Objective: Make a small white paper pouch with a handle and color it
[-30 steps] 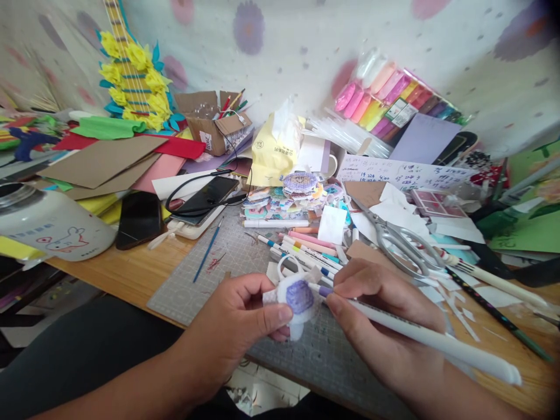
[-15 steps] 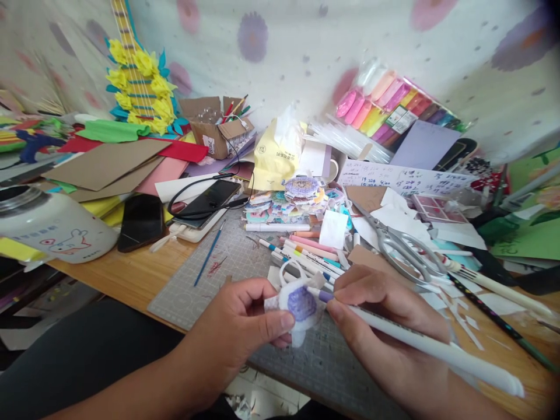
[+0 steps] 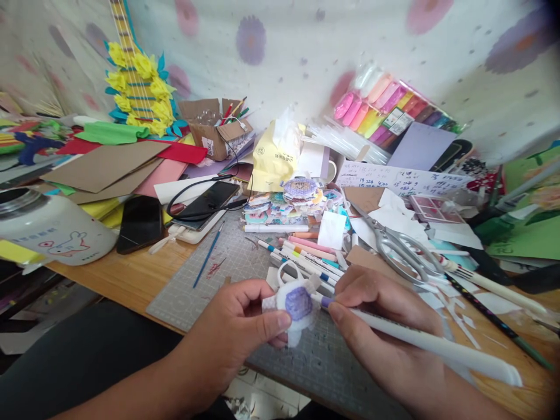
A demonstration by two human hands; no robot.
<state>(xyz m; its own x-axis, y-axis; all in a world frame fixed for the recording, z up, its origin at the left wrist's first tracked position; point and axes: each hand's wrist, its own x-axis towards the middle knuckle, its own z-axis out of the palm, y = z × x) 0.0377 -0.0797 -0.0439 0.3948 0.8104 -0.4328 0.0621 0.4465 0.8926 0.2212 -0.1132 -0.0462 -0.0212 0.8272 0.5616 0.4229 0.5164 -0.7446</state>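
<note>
Between the thumb and fingers of my left hand [image 3: 251, 318] is a small white paper cutout [image 3: 298, 303] with a purple patch in its middle and a loop at its top. My right hand [image 3: 371, 315] is closed around a white marker [image 3: 437, 341] with a purple front end, held like a pen. The marker's tip is at the right edge of the purple patch; I cannot tell whether it touches. Both hands are above the grey cutting mat [image 3: 188, 291]. Several white markers [image 3: 306, 259] lie just behind the cutout.
Grey scissors [image 3: 400, 245] lie on the right among paper scraps. A thin blue brush [image 3: 209, 255] rests on the mat. Behind are a pile of paper cutouts [image 3: 284, 204], a phone [image 3: 212, 201] with a cable, and a yellow tissue pack [image 3: 275, 154]. A white bottle [image 3: 52, 227] stands left.
Marker and right hand have shifted very slightly, the marker's tip now a little lower along the patch's right side. My left hand keeps its grip on the cutout, which has turned slightly.
</note>
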